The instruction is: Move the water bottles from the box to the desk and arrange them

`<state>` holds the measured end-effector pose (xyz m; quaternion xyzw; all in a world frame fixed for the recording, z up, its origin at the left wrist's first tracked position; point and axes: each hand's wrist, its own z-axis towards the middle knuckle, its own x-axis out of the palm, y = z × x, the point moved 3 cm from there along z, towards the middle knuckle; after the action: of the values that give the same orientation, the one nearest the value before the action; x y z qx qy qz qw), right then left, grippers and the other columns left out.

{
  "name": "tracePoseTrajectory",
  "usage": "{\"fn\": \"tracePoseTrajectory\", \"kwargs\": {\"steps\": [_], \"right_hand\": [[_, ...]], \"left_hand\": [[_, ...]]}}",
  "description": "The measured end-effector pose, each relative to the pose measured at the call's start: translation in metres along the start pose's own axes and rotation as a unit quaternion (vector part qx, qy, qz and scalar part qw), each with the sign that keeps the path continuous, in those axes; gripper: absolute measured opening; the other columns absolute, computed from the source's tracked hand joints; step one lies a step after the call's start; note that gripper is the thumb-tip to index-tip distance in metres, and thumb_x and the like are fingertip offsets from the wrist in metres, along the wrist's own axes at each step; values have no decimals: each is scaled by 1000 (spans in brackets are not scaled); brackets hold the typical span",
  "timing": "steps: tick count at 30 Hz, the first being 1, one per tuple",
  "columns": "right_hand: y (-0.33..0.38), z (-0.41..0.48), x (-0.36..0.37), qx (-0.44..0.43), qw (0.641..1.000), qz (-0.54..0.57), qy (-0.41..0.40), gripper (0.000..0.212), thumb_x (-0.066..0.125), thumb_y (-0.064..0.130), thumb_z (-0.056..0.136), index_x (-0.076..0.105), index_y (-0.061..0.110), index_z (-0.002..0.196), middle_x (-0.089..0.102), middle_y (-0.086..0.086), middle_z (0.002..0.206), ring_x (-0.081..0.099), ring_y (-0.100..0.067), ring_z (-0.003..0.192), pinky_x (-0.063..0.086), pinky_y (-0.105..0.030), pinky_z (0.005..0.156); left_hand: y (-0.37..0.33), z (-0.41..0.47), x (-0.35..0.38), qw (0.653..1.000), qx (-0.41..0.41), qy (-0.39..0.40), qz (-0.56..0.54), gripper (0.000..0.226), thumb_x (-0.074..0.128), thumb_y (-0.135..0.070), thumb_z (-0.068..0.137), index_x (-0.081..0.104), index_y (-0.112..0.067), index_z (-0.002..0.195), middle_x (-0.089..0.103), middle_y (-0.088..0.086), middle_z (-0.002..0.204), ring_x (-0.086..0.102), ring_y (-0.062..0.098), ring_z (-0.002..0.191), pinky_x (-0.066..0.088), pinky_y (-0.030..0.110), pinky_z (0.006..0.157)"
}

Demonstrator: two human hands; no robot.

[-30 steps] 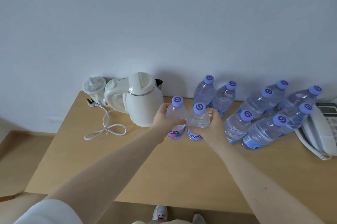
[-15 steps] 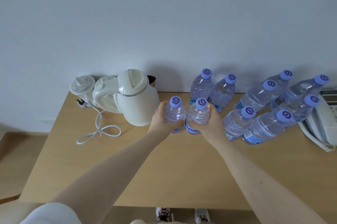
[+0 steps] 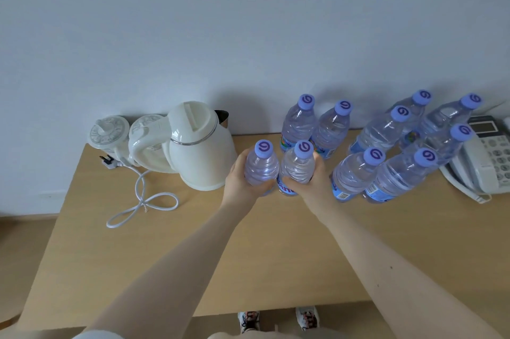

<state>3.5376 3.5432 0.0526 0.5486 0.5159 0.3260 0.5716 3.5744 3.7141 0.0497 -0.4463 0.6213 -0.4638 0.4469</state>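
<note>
at the desk [image 3: 276, 256], two clear purple-capped bottles [image 3: 260, 170] [image 3: 296, 169], one in each of the gripping hands [image 3: 239, 182] [image 3: 316, 187]

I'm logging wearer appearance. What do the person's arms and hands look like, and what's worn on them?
The left hand and right hand are bare: no gloves, rings or watch in view. Both forearms are uncovered. A white sleeve edge shows on the left upper arm at the frame's bottom. The right forearm has a small dark spot.

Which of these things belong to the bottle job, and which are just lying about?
Job: left hand, right hand, left-hand bottle, right-hand bottle, eight standing bottles, desk.
Lying about: white electric kettle, power cord, telephone.
</note>
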Motion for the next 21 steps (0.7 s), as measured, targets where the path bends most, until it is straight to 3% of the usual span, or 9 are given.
{"fn": "tracePoseTrajectory", "kwargs": {"steps": [3,8,10,12,14,16,21], "right_hand": [[-6,-8,3,5,999,6,-33,62,81,9,68,46,36,112,61,31,99,61,11,90,49,-9,71],[-23,-32,1,30,998,-26,-45,77,79,7,76,31,28,133,47,45,114,43,30,103,34,7,75],[-29,-40,-1,66,997,-31,-32,85,75,14,82,22,23,148,35,27,140,35,16,124,29,2,88],[-30,-48,-5,97,994,-42,-26,86,72,21,86,18,18,153,28,8,153,28,-6,140,27,-16,103],[-29,-57,-12,104,994,-31,-32,79,68,21,88,21,18,152,31,0,153,33,-13,139,31,-28,107],[-26,-69,-20,113,992,-10,-46,71,66,19,90,26,18,149,38,-5,148,42,-15,133,35,-33,108],[-23,-109,-52,108,993,-3,-48,52,63,21,92,40,18,139,47,-5,139,49,-14,124,35,-25,95]], "left_hand": [[8,1,3,1000,0,0,-20,77,83,-6,69,49,-26,135,60,-9,127,59,5,111,48,9,76],[15,-3,5,999,-24,20,-20,99,83,-7,71,26,-18,151,49,-8,143,51,4,125,46,20,99],[19,-8,5,999,-33,8,4,99,84,-10,71,26,-12,150,51,-13,138,50,-7,120,44,13,95],[24,-17,3,997,-56,-18,53,96,83,-18,74,25,-12,150,46,-13,141,44,-7,123,37,10,94],[32,-29,2,991,-98,-16,86,87,77,-19,80,27,-15,150,40,-4,149,40,11,133,37,25,102],[37,-41,4,986,-109,-5,128,71,72,-17,84,36,-16,145,45,2,144,44,17,129,38,27,96],[31,-77,21,973,-100,-11,206,54,68,-19,88,45,-13,136,53,5,133,50,21,120,37,25,87]]}}
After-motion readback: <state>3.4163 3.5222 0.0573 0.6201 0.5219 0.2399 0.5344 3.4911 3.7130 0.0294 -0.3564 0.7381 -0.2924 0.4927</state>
